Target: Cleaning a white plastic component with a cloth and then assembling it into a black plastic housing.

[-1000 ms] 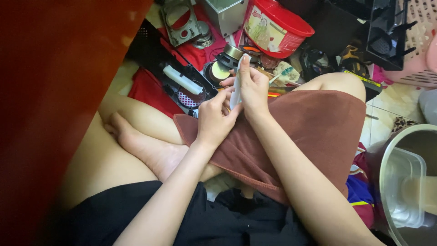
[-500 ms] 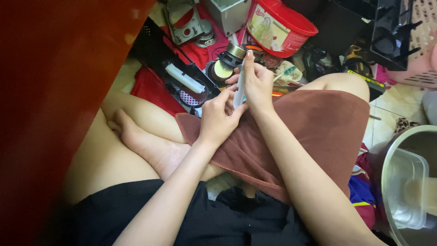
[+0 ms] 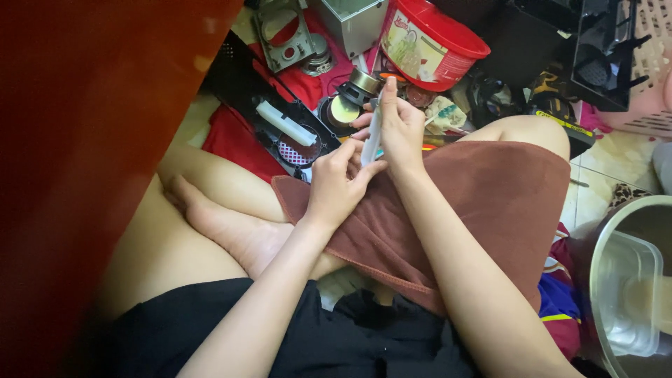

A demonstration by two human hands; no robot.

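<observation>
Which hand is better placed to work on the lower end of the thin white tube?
Left, probably. The left hand already pinches the lower end of the thin white tube, while the right hand grips its upper part and steadies it over the brown cloth.

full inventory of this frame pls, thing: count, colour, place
slim tube-like piece: 1, white, upright between both hands
towel: 1, brown, draped over the lap
tub: 1, red with pictured label, tilted, top centre
black panel: 1, black, floor left of the hands, white bar on it
small speaker: 1, black and metal, just beyond the hands
metal box: 1, grey, top
red cloth: 1, under the parts
steel pot: 1, right edge, clear container inside
pink basket: 1, top right
left hand: 1, fingers on the piece's lower end
right hand: 1, gripping its upper part
</observation>
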